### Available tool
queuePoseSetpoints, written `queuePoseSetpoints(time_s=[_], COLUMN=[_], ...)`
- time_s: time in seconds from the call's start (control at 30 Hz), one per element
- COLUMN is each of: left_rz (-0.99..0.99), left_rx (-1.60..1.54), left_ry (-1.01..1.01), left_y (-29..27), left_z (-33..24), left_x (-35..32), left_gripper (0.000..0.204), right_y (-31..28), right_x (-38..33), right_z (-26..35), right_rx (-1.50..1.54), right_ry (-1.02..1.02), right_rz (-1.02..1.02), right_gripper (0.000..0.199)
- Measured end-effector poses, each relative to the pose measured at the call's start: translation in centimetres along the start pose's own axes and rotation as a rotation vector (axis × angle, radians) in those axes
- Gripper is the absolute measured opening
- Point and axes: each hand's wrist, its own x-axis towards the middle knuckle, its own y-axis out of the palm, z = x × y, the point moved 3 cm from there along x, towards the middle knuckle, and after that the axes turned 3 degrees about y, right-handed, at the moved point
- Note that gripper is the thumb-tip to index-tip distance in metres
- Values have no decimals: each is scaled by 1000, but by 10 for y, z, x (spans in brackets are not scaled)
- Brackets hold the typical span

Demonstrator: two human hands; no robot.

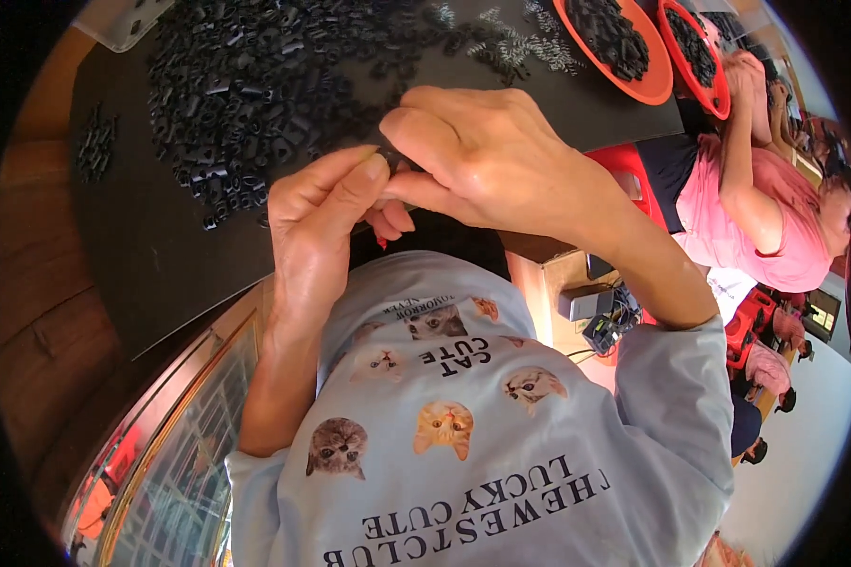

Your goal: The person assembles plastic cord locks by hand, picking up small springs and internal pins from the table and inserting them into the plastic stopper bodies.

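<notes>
Light is brightest to the right of the bench [132, 255], where a pale wall [813, 454] glows near white; the brown surface [33, 255] to its left lies dim. On the bench, black parts [246, 94] merge into dark mass, with pale glints on those toward its near edge. Far people [769, 367] beyond its right end look soft. Fisheye distortion bows the framed panel [184, 425] near its front-left edge, and black vignetting rings everything.

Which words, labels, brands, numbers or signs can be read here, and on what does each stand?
Light-blue shirt: large dark lettering, upside down in this view, plus smaller lines; wording not copied here.
Black pieces: any marking too small to read.
Red bowls: no lettering visible.
</notes>
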Motion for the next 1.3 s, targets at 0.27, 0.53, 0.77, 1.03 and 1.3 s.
queuePoseSetpoints(time_s=[0.27, 0.53, 0.77, 1.03, 1.3], left_rz=[-3, 38, -9, 43, 50], left_rx=[50, 83, 79, 188, 217], left_ry=[39, 122, 115, 162, 182], left_y=[1, 3, 6, 5, 6], left_z=[4, 5, 4, 4, 3], left_x=[-3, -5, -2, -4, -5], left_gripper=[23, 23, 21, 22, 21], right_y=[3, 3, -10, -106, -133], right_x=[-3, -6, -21, -75, -102], right_z=[-1, 8, -3, -112, -172], right_rx=[-19, -38, -41, -368, -424], right_ry=[-109, -85, -35, 565, 684], right_rz=[-106, -50, -113, -269, -270], right_gripper=[29, 25, 23, 37, 35])
